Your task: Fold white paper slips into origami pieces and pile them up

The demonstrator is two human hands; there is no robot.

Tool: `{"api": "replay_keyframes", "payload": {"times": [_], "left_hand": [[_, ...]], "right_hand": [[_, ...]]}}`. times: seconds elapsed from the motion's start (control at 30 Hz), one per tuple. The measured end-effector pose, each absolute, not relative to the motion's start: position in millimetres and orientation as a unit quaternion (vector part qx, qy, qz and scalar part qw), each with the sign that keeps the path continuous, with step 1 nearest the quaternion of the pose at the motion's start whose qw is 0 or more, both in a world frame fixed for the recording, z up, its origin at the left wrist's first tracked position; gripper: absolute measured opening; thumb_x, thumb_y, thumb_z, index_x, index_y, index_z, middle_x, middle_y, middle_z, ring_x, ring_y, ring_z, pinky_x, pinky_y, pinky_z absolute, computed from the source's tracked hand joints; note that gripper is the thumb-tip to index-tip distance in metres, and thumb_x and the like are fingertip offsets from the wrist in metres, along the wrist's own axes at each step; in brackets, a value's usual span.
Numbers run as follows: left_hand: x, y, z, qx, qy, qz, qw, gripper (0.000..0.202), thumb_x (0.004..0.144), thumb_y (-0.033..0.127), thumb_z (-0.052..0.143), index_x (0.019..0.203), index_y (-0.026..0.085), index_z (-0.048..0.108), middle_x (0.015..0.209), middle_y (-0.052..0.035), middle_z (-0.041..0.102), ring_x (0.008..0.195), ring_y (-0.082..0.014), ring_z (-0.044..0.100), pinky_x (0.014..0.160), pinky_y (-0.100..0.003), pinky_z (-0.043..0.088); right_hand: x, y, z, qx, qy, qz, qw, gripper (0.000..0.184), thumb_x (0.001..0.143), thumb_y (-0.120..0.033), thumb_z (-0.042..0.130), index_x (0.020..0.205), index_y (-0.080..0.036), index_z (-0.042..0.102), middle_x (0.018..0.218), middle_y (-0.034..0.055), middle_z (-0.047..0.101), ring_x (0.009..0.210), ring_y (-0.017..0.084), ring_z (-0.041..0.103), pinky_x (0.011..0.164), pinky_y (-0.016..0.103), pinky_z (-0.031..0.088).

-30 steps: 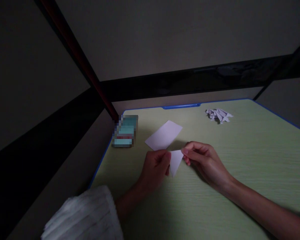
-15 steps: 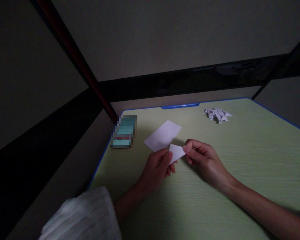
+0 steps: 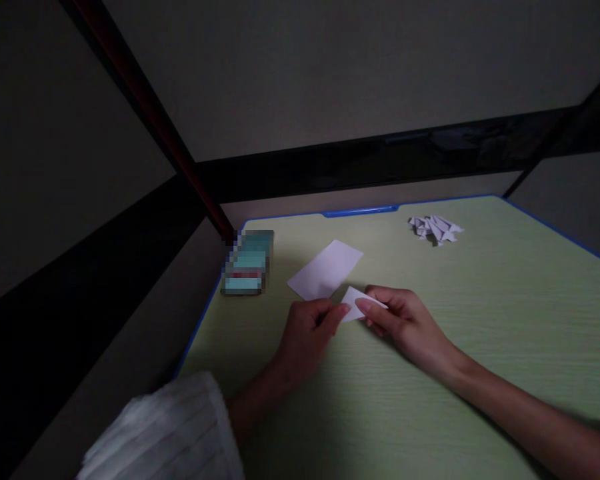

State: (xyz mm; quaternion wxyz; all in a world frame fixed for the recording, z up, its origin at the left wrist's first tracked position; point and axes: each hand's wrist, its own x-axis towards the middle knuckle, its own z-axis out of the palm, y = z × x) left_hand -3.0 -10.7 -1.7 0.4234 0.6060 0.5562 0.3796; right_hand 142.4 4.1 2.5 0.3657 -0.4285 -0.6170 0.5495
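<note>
A small folded piece of white paper (image 3: 353, 297) is held just above the table between my two hands. My left hand (image 3: 311, 333) pinches its left corner between thumb and fingertips. On the other side, my right hand (image 3: 403, 320) grips it with the thumb lying over its face and the fingers bent behind. The paper's right tip pokes out past my right thumb. Just beyond my hands, a larger rectangular white sheet (image 3: 326, 270) lies flat on the table, its near corner close to my left fingers.
The pale green table (image 3: 505, 313) has a blue edge and a blue handle strip (image 3: 361, 212) at the back. A pile of folded white paper pieces (image 3: 435, 229) sits at the back right. A blurred-out, phone-like object (image 3: 250, 262) lies at the left edge. Walls stand behind and to the left.
My right hand has shifted its grip further onto the folded paper, its thumb now over the face. The paper has turned slightly, and my left fingers have curled in more.
</note>
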Motion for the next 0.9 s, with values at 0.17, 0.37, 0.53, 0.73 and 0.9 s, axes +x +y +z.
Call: {"api": "replay_keyframes", "payload": {"times": [0.17,0.37,0.53,0.73,0.9], "left_hand": [[-4.9,-9.6,-2.4,0.62,0.548,0.371,0.42,0.04,0.071,0.04,0.045,0.041,0.016,0.034,0.035,0.0078,0.025,0.035,-0.004,0.025,0.036,-0.019,0.016],[-5.2,-7.8,-5.2,0.587,0.517,0.37,0.501,0.039,0.07,0.04,0.046,0.041,0.016,0.035,0.035,0.0073,0.029,0.033,-0.0039,0.026,0.034,-0.018,0.018],[-4.7,-9.6,-3.9,0.605,0.451,0.379,0.536,0.036,0.072,0.04,0.043,0.047,0.016,0.036,0.04,0.0066,0.029,0.038,-0.0042,0.027,0.035,-0.017,0.019],[-5.9,-15.0,-2.3,0.625,0.431,0.396,0.517,0.038,0.074,0.036,0.042,0.043,0.016,0.029,0.041,0.0069,0.022,0.039,-0.0039,0.019,0.036,-0.018,0.017],[-3.3,-12.2,-4.8,0.591,0.461,0.414,0.517,0.033,0.074,0.036,0.043,0.049,0.016,0.035,0.043,0.0071,0.028,0.039,-0.0042,0.026,0.037,-0.017,0.02]], "right_hand": [[143.7,3.1,1.2,-0.424,-0.597,0.561,0.385,0.038,0.069,-0.043,0.05,0.044,-0.017,0.039,0.042,-0.0066,0.028,0.041,0.006,0.023,0.04,0.023,0.015],[147.7,7.1,0.8,-0.379,-0.599,0.593,0.382,0.039,0.07,-0.041,0.052,0.042,-0.017,0.039,0.043,-0.0061,0.029,0.042,0.007,0.024,0.042,0.024,0.016],[148.0,3.3,2.2,-0.33,-0.654,0.616,0.289,0.039,0.071,-0.043,0.049,0.043,-0.017,0.041,0.044,-0.0051,0.033,0.043,0.007,0.028,0.042,0.023,0.02],[145.2,-0.4,1.5,-0.309,-0.62,0.682,0.234,0.035,0.071,-0.043,0.047,0.049,-0.016,0.046,0.046,-0.0024,0.042,0.044,0.008,0.037,0.044,0.023,0.026],[146.3,3.4,-2.0,-0.347,-0.592,0.646,0.334,0.035,0.07,-0.043,0.05,0.048,-0.016,0.047,0.044,-0.0039,0.038,0.043,0.008,0.031,0.043,0.023,0.021]]}}
